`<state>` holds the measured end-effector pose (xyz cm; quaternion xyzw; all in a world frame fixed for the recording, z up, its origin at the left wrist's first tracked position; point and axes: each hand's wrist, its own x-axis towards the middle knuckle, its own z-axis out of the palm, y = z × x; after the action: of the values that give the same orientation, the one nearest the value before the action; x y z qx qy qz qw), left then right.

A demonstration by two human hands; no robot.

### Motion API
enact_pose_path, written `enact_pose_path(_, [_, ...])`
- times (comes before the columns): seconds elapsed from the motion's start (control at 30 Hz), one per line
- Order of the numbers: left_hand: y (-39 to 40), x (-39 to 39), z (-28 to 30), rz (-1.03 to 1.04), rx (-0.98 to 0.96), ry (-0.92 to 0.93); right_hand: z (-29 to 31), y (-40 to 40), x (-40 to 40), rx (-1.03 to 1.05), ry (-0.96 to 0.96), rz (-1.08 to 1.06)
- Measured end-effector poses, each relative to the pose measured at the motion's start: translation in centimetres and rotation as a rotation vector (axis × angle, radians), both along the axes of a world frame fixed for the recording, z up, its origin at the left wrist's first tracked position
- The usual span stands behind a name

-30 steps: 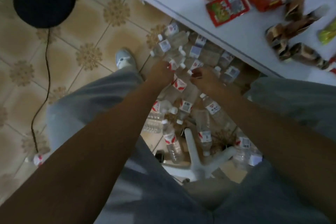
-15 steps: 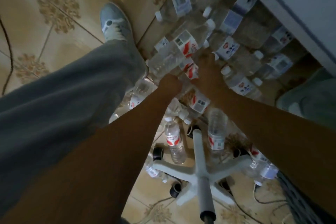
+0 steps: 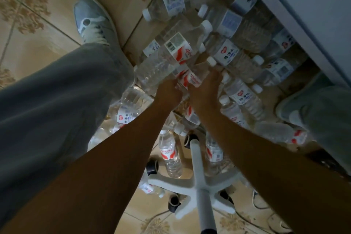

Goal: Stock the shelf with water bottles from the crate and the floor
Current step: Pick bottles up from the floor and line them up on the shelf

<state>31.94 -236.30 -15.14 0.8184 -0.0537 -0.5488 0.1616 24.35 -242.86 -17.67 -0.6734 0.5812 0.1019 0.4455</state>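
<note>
both hands (image 3: pixel 168 92) lower among bottles (image 3: pixel 171 53)

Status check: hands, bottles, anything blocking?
Left hand grips a large clear bottle. Right hand holds a red-label bottle. Both low over floor pile. White chair base stands among loose bottles.

Bottles (image 3: pixel 229 55) crowd the floor ahead of and right of both hands; a table edge (image 3: pixel 281 30) overhangs beyond. The chair base (image 3: pixel 197 182) blocks behind. Bare tile (image 3: pixel 47 40) lies far left.
</note>
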Motion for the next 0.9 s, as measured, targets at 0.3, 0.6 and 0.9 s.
enact_pose_path(0.3, [2.1, 1.0, -1.2, 0.146, -0.127, 0.157, -1.8, 5.2, 0.5, 0.395, 0.022, -0.563])
enact_pose_path(0.6, [-0.2, 1.2, 4.5, -0.064, -0.081, 0.058, 1.2, 2.2, -0.6, 0.489, 0.023, -0.425])
enact_pose_path(0.9, [-2.5, -1.0, 17.8, 0.136, -0.472, -0.064, 16.7, -4.5, -1.5, 0.056, -0.301, -0.205])
